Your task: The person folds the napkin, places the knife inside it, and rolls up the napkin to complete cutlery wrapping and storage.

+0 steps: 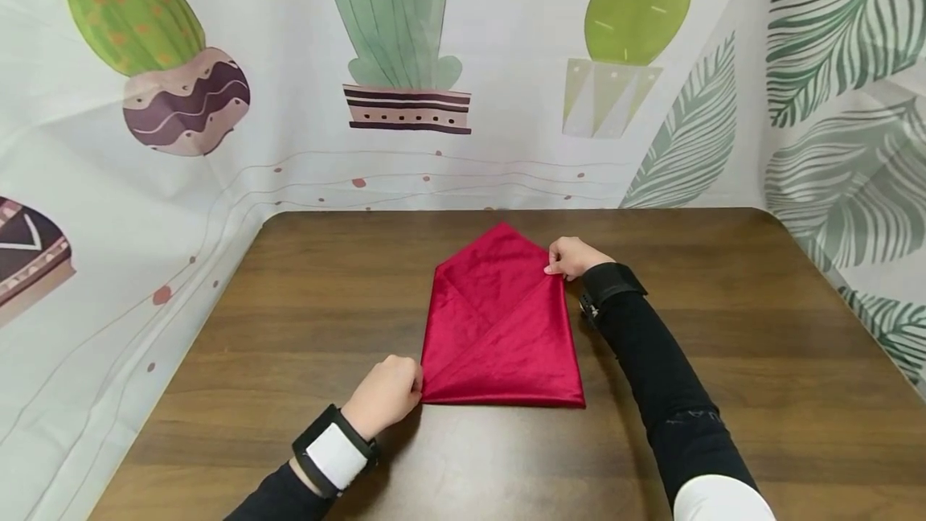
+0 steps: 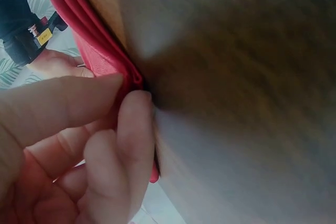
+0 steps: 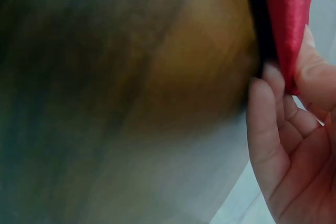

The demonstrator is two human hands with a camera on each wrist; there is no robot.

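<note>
A red, satiny cloth (image 1: 499, 336) lies folded on the table, with a pointed flap at its far end and a straight near edge. My left hand (image 1: 387, 394) pinches its near left corner; in the left wrist view the thumb and fingers (image 2: 135, 129) close on several stacked layers of the cloth (image 2: 100, 35). At the upper right side, my right hand (image 1: 575, 256) pinches the corner where the flap begins. The right wrist view shows that corner of the cloth (image 3: 287, 35) between the thumb and curled fingers (image 3: 262, 119).
The brown wooden table (image 1: 311, 280) extends on all sides of the cloth. Behind it hangs a white sheet (image 1: 521, 22) printed with cacti and leaves, meeting the table's back edge. Black bands (image 1: 611, 284) sit on both wrists.
</note>
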